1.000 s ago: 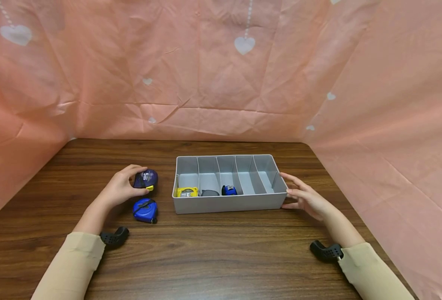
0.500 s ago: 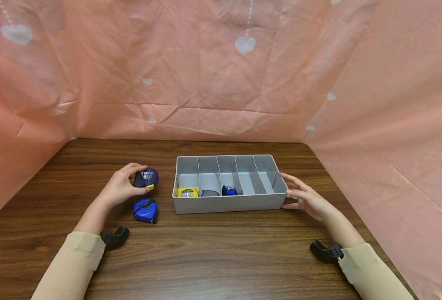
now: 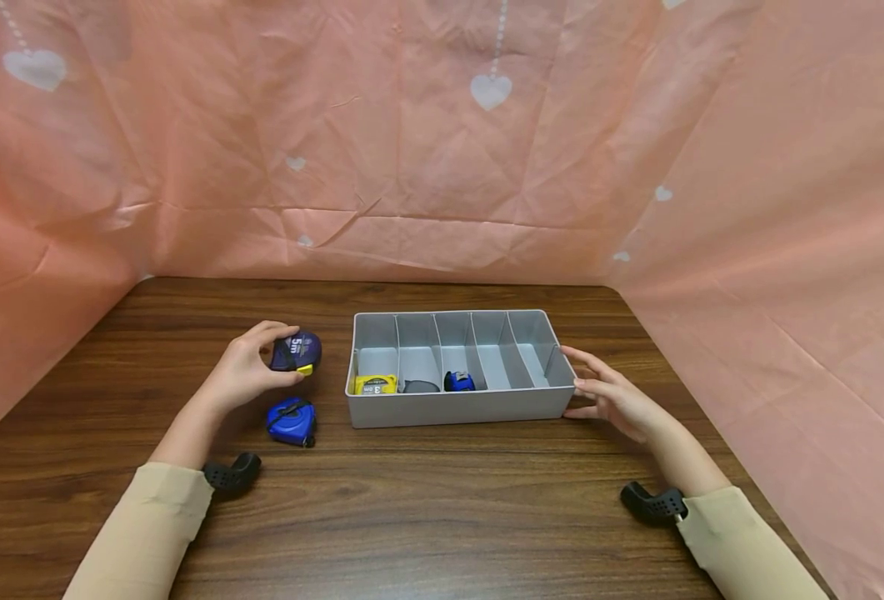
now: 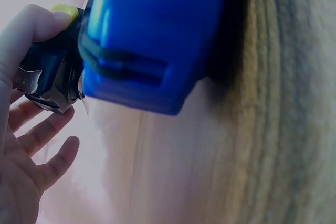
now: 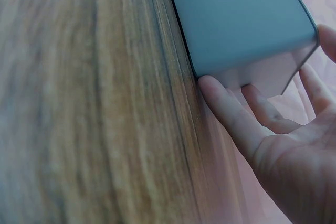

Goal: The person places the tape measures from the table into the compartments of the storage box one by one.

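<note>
My left hand [image 3: 242, 371] pinches a dark blue tape measure [image 3: 308, 350] marked 5m, thumb on its yellow button in the left wrist view. Just nearer to me on the table lies a bright blue tape measure [image 3: 292, 422] with a black strap, large in the left wrist view. A grey divided box [image 3: 456, 410] stands to the right. Its left compartments hold a yellow tape measure [image 3: 376, 384], a partly hidden grey rounded thing [image 3: 421, 387] and a small blue-and-black tape measure [image 3: 459, 382]. My right hand [image 3: 614, 396] rests extended fingertips against the box's right end.
The brown wooden table [image 3: 412, 517] ends at a pink cloth [image 3: 382, 150] with white hearts, which hangs behind and along both sides. Black curved mounts sit at both wrists, the left mount [image 3: 233, 475] near the bright blue tape measure.
My left hand has shifted slightly right and away from me, carrying the dark blue tape measure with it. The right hand and the box have stayed in place.
</note>
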